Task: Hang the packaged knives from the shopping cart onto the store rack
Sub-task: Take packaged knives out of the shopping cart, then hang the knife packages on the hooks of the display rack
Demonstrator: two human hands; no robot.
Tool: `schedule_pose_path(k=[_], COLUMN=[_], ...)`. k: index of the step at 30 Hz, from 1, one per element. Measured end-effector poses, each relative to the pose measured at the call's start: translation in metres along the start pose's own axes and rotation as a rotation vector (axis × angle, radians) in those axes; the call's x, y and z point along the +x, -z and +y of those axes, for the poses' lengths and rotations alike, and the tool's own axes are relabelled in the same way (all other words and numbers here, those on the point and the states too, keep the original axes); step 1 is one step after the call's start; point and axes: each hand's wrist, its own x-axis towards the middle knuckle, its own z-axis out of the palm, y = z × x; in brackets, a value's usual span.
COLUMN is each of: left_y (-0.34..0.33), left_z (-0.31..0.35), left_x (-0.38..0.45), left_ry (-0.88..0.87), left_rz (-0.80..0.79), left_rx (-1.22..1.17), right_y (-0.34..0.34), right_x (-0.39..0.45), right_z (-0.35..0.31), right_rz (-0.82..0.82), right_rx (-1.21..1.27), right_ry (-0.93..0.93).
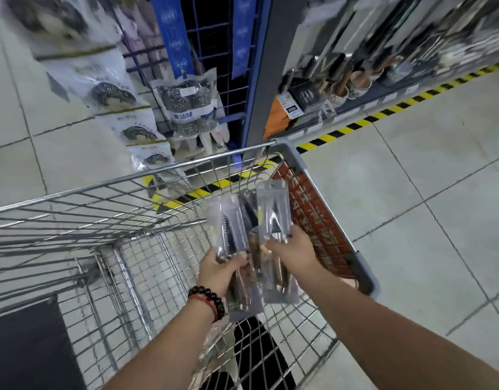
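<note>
Over the wire shopping cart I hold clear-packaged knives in both hands. My left hand, with a bead bracelet on the wrist, grips a packaged knife with a serrated blade and a dark handle. Beside it, my right hand grips another packaged knife, its hang tab pointing away from me. A further dark-handled pack shows between the two; I cannot tell which hand holds it. The store rack with hanging knives and kitchen tools rises at the upper right, blurred.
A blue wire grid panel stands ahead with hanging packs of steel scouring balls. Yellow-black tape marks the floor along the rack's base. The cart has a red sign on its right end. Grey tiled floor lies to the right.
</note>
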Motion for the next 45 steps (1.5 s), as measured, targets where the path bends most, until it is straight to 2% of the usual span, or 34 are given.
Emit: schedule_pose_path(k=[3, 6, 10, 18, 27, 34, 39, 45], left_y=[0.018, 0.024, 0.017, -0.020, -0.123, -0.221, -0.288, -0.358], left_z=[0.019, 0.054, 0.092, 0.140, 0.127, 0.090, 0.049, 0.033], left_x=[-0.038, -0.097, -0.181, -0.327, -0.454, -0.516, -0.550, -0.569], left_ry=[-0.026, -0.146, -0.329, -0.664, -0.890, -0.925, -0.898, -0.896], left_rz=[-0.005, -0.045, -0.116, -0.383, -0.575, -0.625, -0.670, -0.677], left_rx=[-0.187, -0.231, -0.154, 0.135, 0.189, 0.191, 0.138, 0.102], right_y=[0.011, 0.033, 0.070, 0.172, 0.273, 0.360, 0.422, 0.482], right_x=[-0.051, -0.115, -0.207, -0.353, -0.444, -0.480, -0.492, -0.485], right_z=[-0.015, -0.028, -0.032, -0.011, 0.054, 0.125, 0.179, 0.225], right_rz=[0.035, 0.113, 0.235, 0.431, 0.646, 0.749, 0.743, 0.751], right_rx=[0.263, 0.438, 0.517, 0.650, 0.780, 0.856, 0.896, 0.901], right_ry=[0.067, 0.174, 0.305, 0.456, 0.548, 0.575, 0.573, 0.575])
